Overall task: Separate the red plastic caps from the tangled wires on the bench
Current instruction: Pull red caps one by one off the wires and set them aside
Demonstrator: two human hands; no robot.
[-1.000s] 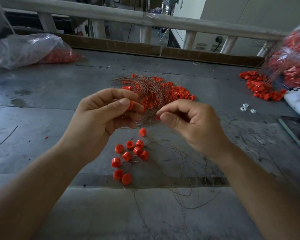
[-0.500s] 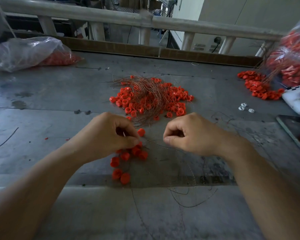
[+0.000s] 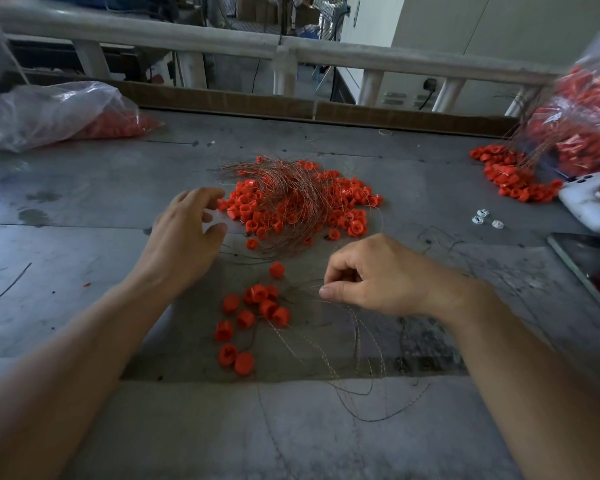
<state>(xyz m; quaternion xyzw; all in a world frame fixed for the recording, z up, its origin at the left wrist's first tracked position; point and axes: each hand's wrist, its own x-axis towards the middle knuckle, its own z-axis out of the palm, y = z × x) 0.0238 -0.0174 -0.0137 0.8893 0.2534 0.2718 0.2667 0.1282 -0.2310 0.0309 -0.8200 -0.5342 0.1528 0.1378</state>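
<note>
I have one view, from the head camera, and I count two bare hands over the grey desk [image 3: 84, 209]. The left hand [image 3: 184, 237] is left of centre, fingers spread and slack, holding nothing. Its fingertips are just beside the left edge of the tangle [image 3: 291, 199]. The right hand [image 3: 378, 275] is right of centre and lower, fingers curled in, with thumb and forefinger pinching the top end of the loose wires [image 3: 359, 327]. The two hands are well apart.

The tangle lies mid-frame. It is one heap of fine coppery wires arching over bright red caps, far too many for me to count. The caps are short round cups, open on one side.

Below it, between the forearms, lie the separated caps [image 3: 268, 308]. I count eleven: ten in a loose cluster and one alone just above. The loose wires fan down from the right thumb toward the lower frame, some pale and some dark. I cannot count the strands.

At upper left lies one clear bag [image 3: 49, 112] with red caps inside. A second bag [image 3: 582, 126] at the right edge is full of caps and wires. One more cap pile [image 3: 510, 178] lies in front of it. Near that are one white device [image 3: 586, 202], three small white pieces [image 3: 482, 218] and one dark flat screen [image 3: 589, 268].
</note>
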